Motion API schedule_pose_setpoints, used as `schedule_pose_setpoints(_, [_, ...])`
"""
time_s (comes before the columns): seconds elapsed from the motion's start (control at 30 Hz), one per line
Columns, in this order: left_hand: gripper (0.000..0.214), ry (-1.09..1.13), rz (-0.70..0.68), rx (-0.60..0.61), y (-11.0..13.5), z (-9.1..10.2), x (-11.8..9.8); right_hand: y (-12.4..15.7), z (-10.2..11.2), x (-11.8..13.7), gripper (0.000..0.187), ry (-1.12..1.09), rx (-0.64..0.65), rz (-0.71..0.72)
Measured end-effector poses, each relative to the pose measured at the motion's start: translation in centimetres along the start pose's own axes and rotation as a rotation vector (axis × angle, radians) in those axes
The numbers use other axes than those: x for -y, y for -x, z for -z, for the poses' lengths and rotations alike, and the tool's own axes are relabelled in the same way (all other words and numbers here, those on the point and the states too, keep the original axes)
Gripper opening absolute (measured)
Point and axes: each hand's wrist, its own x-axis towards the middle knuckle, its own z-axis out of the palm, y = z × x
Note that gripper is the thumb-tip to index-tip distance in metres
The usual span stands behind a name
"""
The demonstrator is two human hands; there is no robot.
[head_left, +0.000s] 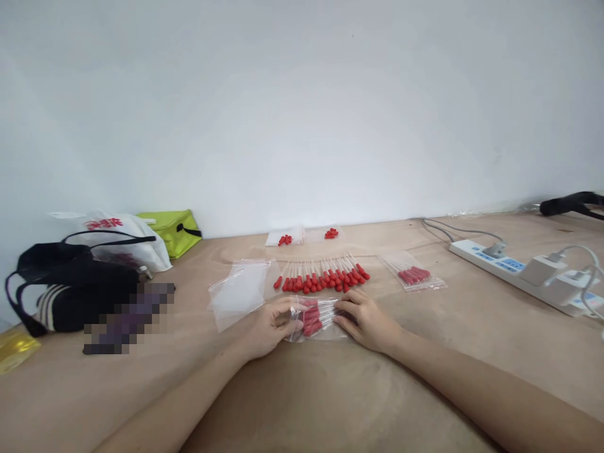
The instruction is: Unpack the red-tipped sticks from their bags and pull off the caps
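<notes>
Between my hands, low over the table, lies a clear zip bag (333, 318) with several red-tipped sticks inside, their red ends (311, 319) to the left. My left hand (264, 327) pinches the bag's left end between thumb and fingers. At the right end, my right hand (368, 319) has its curled fingers and thumb on the plastic, near the pale stick ends. Just beyond the bag, a fanned row of loose red-tipped sticks (325, 277) rests on the table, red ends toward me. Flat empty zip bags (240, 289) lie beyond my left hand.
Another filled bag (413, 272) lies to the right. Two bags with small red pieces (285, 240) (331, 233) sit near the wall. A power strip (509, 270) with plugs and cables is at right. A black bag (89, 289), white plastic bag (155, 242) and green bag (177, 233) stand left.
</notes>
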Motion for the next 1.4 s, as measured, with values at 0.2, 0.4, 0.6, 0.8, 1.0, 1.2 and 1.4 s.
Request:
schedule_pose_setpoints(0.2, [0.038,-0.358,-0.080,-0.058,0.0,-0.7,0.0,0.0,-0.2,0.0,0.015,0.020,-0.026,-0.032])
schedule_pose_setpoints(0.4, [0.019,-0.660,-0.139,-0.041,0.3,-1.3,-1.7,-0.1,-0.4,-0.2,0.016,0.020,-0.028,-0.022])
schedule_pose_setpoints(0.6, [0.009,-0.771,-0.047,0.044,0.5,-1.6,-3.5,-0.1,-0.4,-0.2,0.015,-0.007,-0.020,-0.030])
schedule_pose_setpoints(0.8, [0.011,-0.789,0.095,0.029,0.7,-1.9,-3.5,-0.1,-0.3,-0.2,0.015,-0.028,0.001,-0.035])
schedule_pose_setpoints(1.0, [0.014,-0.515,0.031,-0.025,0.7,-1.5,-2.1,-0.2,-0.2,0.0,0.015,-0.048,0.028,-0.064])
schedule_pose_setpoints(1.2, [0.014,-0.259,0.047,-0.082,0.3,-0.8,0.0,-0.1,-0.2,-0.1,0.014,-0.061,0.030,-0.083])
schedule_pose_setpoints(1.4, [0.011,-0.444,0.005,-0.106,0.8,-0.9,-2.2,-0.1,-0.5,-0.2,0.015,-0.090,0.030,-0.110])
